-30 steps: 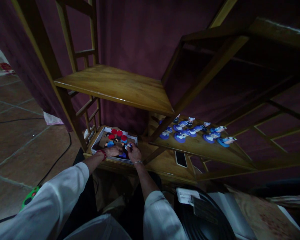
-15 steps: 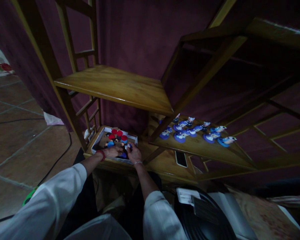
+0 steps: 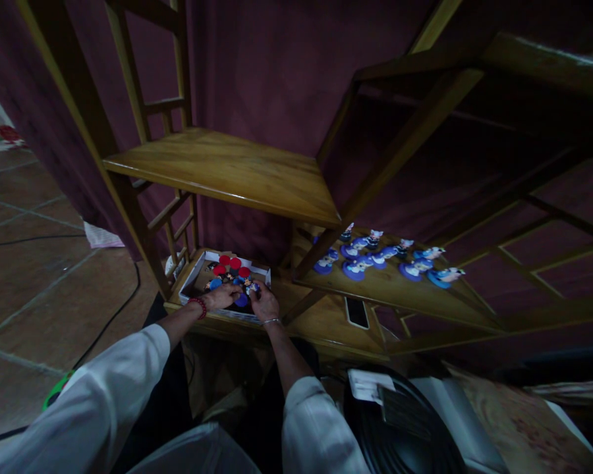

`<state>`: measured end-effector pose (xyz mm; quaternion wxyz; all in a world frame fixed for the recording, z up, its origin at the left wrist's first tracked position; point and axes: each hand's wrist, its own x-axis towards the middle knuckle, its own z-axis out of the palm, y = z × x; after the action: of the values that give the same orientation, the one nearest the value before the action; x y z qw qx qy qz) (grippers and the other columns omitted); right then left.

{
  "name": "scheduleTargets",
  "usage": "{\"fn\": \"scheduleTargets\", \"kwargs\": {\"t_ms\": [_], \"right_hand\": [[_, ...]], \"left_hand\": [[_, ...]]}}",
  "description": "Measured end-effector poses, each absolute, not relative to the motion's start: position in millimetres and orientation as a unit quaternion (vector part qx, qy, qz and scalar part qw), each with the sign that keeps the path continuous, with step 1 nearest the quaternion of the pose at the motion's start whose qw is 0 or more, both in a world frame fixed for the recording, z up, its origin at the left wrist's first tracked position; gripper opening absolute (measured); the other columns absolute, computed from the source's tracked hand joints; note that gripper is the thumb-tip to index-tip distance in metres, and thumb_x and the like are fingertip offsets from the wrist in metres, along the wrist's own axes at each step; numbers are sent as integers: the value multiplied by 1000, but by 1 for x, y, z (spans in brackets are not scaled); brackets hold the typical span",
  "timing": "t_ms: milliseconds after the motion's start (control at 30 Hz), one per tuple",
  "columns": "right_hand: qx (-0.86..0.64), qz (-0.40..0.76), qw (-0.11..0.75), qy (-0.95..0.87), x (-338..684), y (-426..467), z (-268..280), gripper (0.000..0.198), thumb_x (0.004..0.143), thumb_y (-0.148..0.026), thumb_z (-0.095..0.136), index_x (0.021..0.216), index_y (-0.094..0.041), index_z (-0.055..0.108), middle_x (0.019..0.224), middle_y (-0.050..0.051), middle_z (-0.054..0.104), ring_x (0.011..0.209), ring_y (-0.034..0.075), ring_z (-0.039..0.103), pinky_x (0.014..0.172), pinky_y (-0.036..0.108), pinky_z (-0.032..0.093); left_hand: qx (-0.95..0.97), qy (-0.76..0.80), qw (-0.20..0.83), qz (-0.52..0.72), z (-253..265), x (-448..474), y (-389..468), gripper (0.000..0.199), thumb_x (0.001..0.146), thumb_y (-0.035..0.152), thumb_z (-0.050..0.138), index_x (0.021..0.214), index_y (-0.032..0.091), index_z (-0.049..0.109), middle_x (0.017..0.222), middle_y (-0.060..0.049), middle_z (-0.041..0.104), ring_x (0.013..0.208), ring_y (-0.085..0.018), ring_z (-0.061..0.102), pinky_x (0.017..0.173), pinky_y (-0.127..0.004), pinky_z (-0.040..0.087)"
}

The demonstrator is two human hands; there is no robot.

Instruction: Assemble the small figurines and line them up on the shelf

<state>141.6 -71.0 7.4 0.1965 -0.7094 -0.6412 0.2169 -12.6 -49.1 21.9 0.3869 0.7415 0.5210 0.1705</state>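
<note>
A shallow white-walled box [image 3: 190, 282] sits on the lower shelf, with several small figurines on red, blue and purple round bases inside. My right hand [image 3: 265, 304], a thin bracelet at its wrist, is over the box's right side, its fingers closed on a small figurine [image 3: 252, 287] with white and blue parts. Over the middle of the box is my left hand [image 3: 221, 297], wearing a red bead bracelet. Its fingers are pinched together among the figurines; what they grip is hidden. A purple base [image 3: 241, 300] shows between the two hands.
Several figurines [image 3: 358, 264] on purple and blue bases lie or stand on the shelf to the right. A phone [image 3: 357, 313] lies on the board below. An upper wooden shelf [image 3: 222, 168] overhangs the box. A black round seat [image 3: 405, 428] is at lower right.
My left hand's fingers have shifted slightly, and more of the purple base shows between the hands. My right hand stays on its figurine, almost in the same spot.
</note>
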Motion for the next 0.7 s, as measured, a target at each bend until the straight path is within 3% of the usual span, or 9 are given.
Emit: {"fn": "scheduleTargets", "kwargs": {"t_ms": [333, 700], "right_hand": [[-713, 220, 187, -639, 141, -73, 11, 33, 82, -33, 42, 115, -30, 48, 99, 0, 64, 86, 14, 59, 74, 23, 43], [-703, 197, 191, -656, 141, -73, 8, 32, 82, -32, 43, 113, -29, 50, 100, -1, 64, 84, 14, 59, 73, 22, 43]], "left_hand": [[747, 549, 343, 153, 7, -17, -39, 30, 78, 17, 40, 100, 17, 61, 89, -4, 65, 82, -15, 58, 77, -23, 42], [685, 660, 271, 147, 9, -20, -38, 31, 80, 21, 43, 105, 18, 60, 95, -8, 66, 91, -19, 59, 81, -26, 42]]}}
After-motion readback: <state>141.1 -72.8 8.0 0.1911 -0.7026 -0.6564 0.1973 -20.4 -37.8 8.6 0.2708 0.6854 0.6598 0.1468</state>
